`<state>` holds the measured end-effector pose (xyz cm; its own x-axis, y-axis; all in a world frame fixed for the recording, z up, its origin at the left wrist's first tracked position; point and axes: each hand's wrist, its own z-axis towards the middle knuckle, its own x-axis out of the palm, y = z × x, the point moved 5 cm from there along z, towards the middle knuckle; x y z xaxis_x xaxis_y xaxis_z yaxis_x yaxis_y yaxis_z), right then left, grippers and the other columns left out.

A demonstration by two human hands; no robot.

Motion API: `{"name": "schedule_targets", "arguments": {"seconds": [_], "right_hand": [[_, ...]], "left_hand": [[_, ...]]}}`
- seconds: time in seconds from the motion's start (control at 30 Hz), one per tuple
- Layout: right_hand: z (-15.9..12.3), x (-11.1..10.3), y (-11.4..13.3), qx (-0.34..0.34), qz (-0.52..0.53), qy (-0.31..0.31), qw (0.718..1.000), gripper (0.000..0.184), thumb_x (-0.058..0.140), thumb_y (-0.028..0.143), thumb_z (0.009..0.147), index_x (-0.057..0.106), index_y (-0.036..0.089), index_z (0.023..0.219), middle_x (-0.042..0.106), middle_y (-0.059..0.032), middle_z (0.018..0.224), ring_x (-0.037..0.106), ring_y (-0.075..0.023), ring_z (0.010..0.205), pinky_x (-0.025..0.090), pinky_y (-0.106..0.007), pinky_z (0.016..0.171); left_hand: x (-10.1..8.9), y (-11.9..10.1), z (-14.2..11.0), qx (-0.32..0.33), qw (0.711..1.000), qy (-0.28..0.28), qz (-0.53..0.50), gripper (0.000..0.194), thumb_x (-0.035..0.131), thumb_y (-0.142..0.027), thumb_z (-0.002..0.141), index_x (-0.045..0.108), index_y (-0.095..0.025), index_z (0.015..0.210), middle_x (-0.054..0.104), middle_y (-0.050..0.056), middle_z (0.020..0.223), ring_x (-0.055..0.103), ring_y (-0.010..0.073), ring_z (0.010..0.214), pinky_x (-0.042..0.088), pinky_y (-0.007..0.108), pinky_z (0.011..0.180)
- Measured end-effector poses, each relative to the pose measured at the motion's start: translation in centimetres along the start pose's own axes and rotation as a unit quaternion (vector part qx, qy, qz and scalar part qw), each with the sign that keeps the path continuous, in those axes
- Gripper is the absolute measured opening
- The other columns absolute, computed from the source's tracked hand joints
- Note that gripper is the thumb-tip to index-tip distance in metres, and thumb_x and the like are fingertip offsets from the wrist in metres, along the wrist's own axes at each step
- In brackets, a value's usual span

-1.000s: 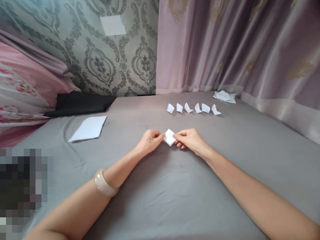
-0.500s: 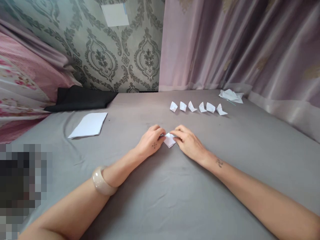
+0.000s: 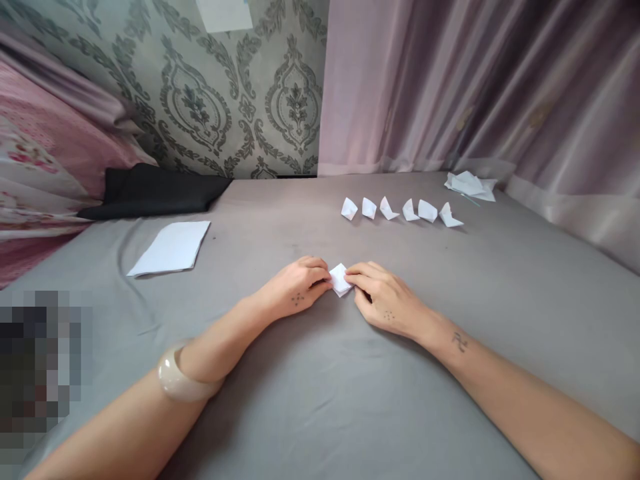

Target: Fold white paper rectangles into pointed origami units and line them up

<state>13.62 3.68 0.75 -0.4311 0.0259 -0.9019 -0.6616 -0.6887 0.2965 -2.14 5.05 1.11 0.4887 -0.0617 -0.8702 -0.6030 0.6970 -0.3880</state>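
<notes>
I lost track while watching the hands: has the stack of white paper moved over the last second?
No: the stack of white paper keeps the same place on the near side of the black cloth; the camera's view has shifted slightly.

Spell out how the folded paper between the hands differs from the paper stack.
The folded paper is small; the paper stack is much larger. The folded paper is creased into a diamond; the paper stack lies flat. The left hand and right hand touch the folded paper, not the paper stack. Both are white.
</notes>
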Motion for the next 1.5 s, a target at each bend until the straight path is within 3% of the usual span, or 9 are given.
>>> {"name": "schedule_targets", "arguments": {"seconds": [0.17,0.3,0.43,0.77,1.0,1.5], "right_hand": [[0.0,0.0,0.1,0.028,0.019,-0.018,0.999,0.019,0.051,0.015,0.087,0.067,0.017,0.097,0.066,-0.0067,0.104,0.057,-0.0210,0.095,0.049,-0.035,0.084],[0.1,0.0,-0.2,0.048,0.036,-0.024,0.998,0.022,0.046,0.018,0.093,0.068,0.018,0.093,0.067,-0.0061,0.101,0.057,-0.0193,0.091,0.049,-0.034,0.082],[0.0,0.1,-0.5,0.072,0.051,-0.028,0.996,0.024,0.043,0.017,0.094,0.067,0.020,0.091,0.067,-0.0059,0.099,0.057,-0.0197,0.091,0.049,-0.034,0.080],[0.1,0.1,-1.7,0.184,0.126,-0.041,0.974,0.020,0.051,0.021,0.090,0.066,0.020,0.079,0.064,-0.0033,0.097,0.059,-0.0160,0.086,0.045,-0.030,0.079],[0.3,0.2,-2.1,0.250,0.170,-0.040,0.953,0.021,0.052,0.025,0.087,0.065,0.021,0.072,0.062,-0.0020,0.097,0.058,-0.0126,0.072,0.044,-0.028,0.070],[1.1,0.6,-2.9,0.296,0.168,-0.026,0.940,0.028,0.056,0.029,0.077,0.056,0.019,0.052,0.060,-0.0029,0.097,0.053,-0.0105,0.062,0.041,-0.028,0.062]], "left_hand": [[0.1,-0.4,-0.2,0.009,0.999,0.024,0.047,0.031,0.039,-0.026,0.098,0.066,-0.014,0.092,0.064,0.010,0.097,0.059,0.0194,0.092,0.048,0.032,0.083],[0.1,-0.4,-0.2,-0.017,0.999,0.014,0.041,0.030,0.038,-0.026,0.097,0.065,-0.014,0.091,0.063,0.011,0.097,0.059,0.0195,0.092,0.048,0.033,0.084],[0.2,0.4,-0.2,-0.071,0.997,-0.015,-0.017,0.020,0.051,-0.029,0.092,0.066,-0.017,0.087,0.064,0.008,0.096,0.060,0.0182,0.087,0.049,0.031,0.080],[0.3,1.3,-0.1,-0.220,0.972,-0.023,-0.078,0.020,0.052,-0.026,0.089,0.068,-0.019,0.079,0.062,0.006,0.094,0.059,0.0192,0.086,0.048,0.032,0.079],[0.5,1.5,0.1,-0.225,0.971,-0.029,-0.080,0.024,0.048,-0.029,0.090,0.067,-0.019,0.079,0.061,0.007,0.090,0.057,0.0206,0.088,0.048,0.034,0.079],[0.9,2.1,0.4,-0.279,0.956,-0.032,-0.084,0.019,0.057,-0.030,0.083,0.065,-0.017,0.073,0.058,0.007,0.092,0.056,0.0203,0.086,0.048,0.036,0.079]]}}
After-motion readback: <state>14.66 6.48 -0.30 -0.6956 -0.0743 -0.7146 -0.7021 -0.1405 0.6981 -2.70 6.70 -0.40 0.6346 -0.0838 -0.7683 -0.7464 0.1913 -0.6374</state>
